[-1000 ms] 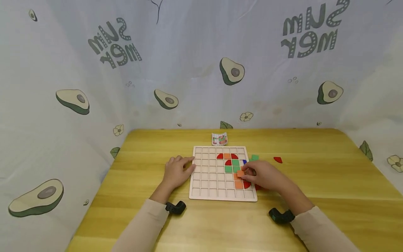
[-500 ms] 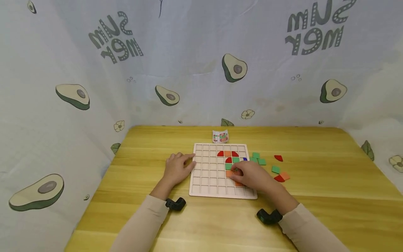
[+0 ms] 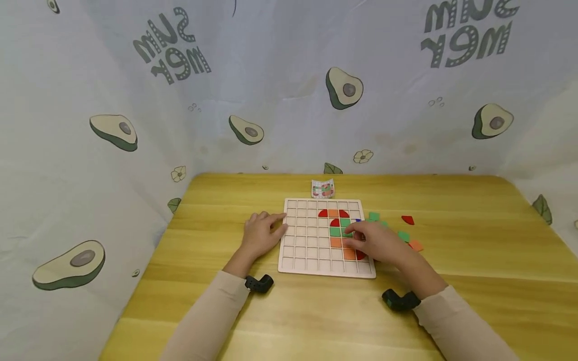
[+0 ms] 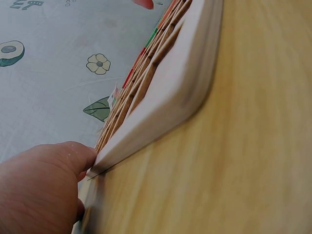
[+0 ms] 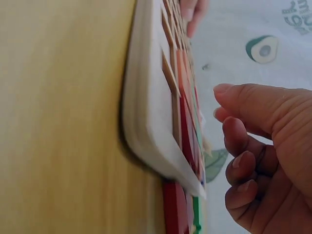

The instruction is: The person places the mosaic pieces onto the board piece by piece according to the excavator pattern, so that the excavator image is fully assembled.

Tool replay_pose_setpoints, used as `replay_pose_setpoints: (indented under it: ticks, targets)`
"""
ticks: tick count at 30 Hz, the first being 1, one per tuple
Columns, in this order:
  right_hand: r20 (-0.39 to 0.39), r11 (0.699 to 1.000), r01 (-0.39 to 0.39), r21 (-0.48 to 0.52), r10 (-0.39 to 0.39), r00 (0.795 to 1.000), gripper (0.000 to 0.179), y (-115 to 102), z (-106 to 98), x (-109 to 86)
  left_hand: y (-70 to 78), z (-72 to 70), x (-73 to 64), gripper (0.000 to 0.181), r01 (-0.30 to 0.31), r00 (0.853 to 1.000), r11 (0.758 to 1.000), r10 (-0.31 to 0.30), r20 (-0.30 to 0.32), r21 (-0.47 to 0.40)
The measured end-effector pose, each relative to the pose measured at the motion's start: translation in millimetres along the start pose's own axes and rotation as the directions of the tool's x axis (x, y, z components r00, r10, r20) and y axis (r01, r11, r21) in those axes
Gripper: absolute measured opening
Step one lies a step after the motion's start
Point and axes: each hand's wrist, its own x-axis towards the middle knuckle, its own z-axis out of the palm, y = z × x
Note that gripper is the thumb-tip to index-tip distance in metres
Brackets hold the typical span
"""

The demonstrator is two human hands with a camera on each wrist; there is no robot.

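Note:
A pale wooden grid board (image 3: 300,260) lies on the table, with red, orange and green pieces set in the cells of its right half. My left hand (image 3: 261,235) rests at the board's left edge, index finger and thumb stretched out to touch it; in the left wrist view its thumb (image 4: 75,155) meets the rim. My right hand (image 3: 377,241) hovers over the right side of the board, fingers loosely bent, with nothing between thumb and fingertips in the right wrist view. Close by its fingertips sits an orange square tile (image 3: 336,242). Some cells are hidden beneath this hand.
Right of the board lie loose pieces: green squares (image 3: 374,216), a red quarter-circle (image 3: 408,220) and an orange square (image 3: 416,245). A small printed pattern card (image 3: 322,189) stands behind the board. A printed curtain (image 3: 289,100) surrounds the table's back and sides.
My right hand carried an orange tile left, set it in a cell below the green ones, let go and drew back to the right. My left hand stays at the board's edge.

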Motion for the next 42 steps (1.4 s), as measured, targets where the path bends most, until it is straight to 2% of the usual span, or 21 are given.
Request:
replay_pose_setpoints:
  ticks: [5,9,14,16,20,25,32,42]
  targets:
    - [-0.058,1.000,-0.027,0.011,0.028,0.998,0.030,12,-17,-9.5,3.2,-1.6,6.2,0.041,-0.006,1.000,1.000,0.006,-0.014,0.005]
    - [-0.091,0.998,-0.067,0.014,0.068,0.993,0.030,23,-27,-22.0,4.6,-1.7,5.6,0.040,-0.006,1.000,1.000,0.006,-0.015,0.010]
    - [-0.113,0.997,-0.076,0.015,0.077,0.991,0.027,39,-36,-40.7,8.0,-2.6,3.1,0.040,-0.011,1.000,1.000,0.011,-0.017,0.000]
    - [-0.093,0.997,-0.082,0.013,0.083,0.992,0.029,45,-38,-48.1,8.9,-3.3,1.4,0.040,-0.011,1.000,1.000,0.011,-0.019,-0.004]
    - [-0.004,0.996,-0.083,0.040,0.084,0.996,0.033,55,-36,-62.3,8.2,-2.9,-3.3,0.039,-0.009,1.000,1.000,0.009,-0.024,0.004]
    - [0.073,0.992,-0.095,0.082,0.089,0.993,0.033,63,-31,-76.4,7.5,-1.6,-10.3,0.038,-0.019,0.999,1.000,0.019,-0.030,0.000]
    - [0.080,0.989,-0.112,0.096,0.104,0.991,0.028,64,-22,-80.2,7.9,-0.9,-18.2,0.037,-0.004,0.999,1.000,0.004,-0.033,-0.008]
    - [0.007,0.994,-0.103,0.021,0.103,0.995,0.027,63,-25,-77.4,10.0,-1.0,-13.4,0.037,-0.002,0.999,1.000,0.002,-0.043,-0.005]
